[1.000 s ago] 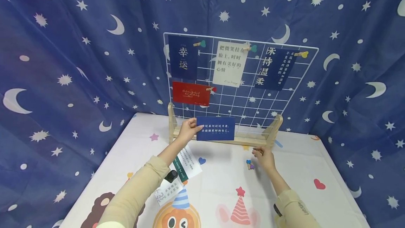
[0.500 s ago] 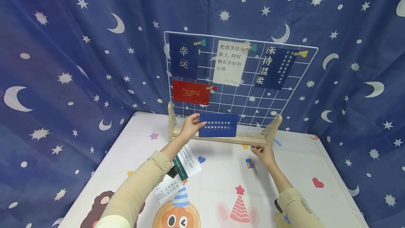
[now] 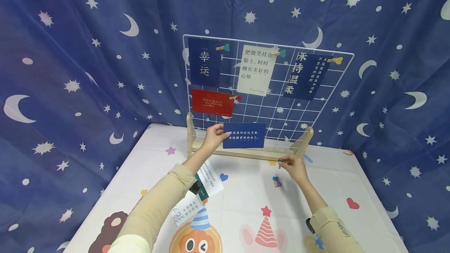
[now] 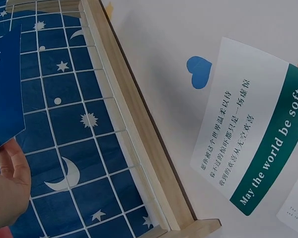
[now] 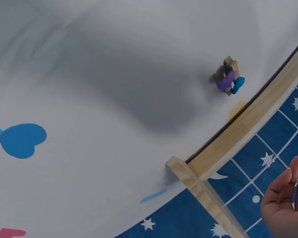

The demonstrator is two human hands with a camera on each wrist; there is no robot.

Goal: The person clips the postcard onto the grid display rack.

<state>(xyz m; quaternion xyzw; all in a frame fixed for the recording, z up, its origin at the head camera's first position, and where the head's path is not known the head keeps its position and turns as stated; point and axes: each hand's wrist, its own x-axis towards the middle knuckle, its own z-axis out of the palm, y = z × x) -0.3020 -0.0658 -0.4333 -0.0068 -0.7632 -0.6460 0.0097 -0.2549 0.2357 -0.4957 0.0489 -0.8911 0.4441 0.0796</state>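
In the head view my left hand pinches the left edge of a dark blue card with white writing. The card is held level in front of the lower part of a white wire grid. To the right, my right hand pinches a small clothespin with a green top, low before the wooden base. The left wrist view shows the same card at its left edge; the right wrist view shows part of the right hand, with the clothespin out of sight. Two clothespins, topped blue and purple, lie on the table below it.
Clipped on the grid are a blue card, a white card, another blue card and a red card. White and green cards lie on the printed tablecloth by the left forearm. Starry cloth hangs behind.
My left hand has moved the blue card slightly up and to the right, toward the grid. The right hand has shifted a little, and the green top of its clothespin now shows.
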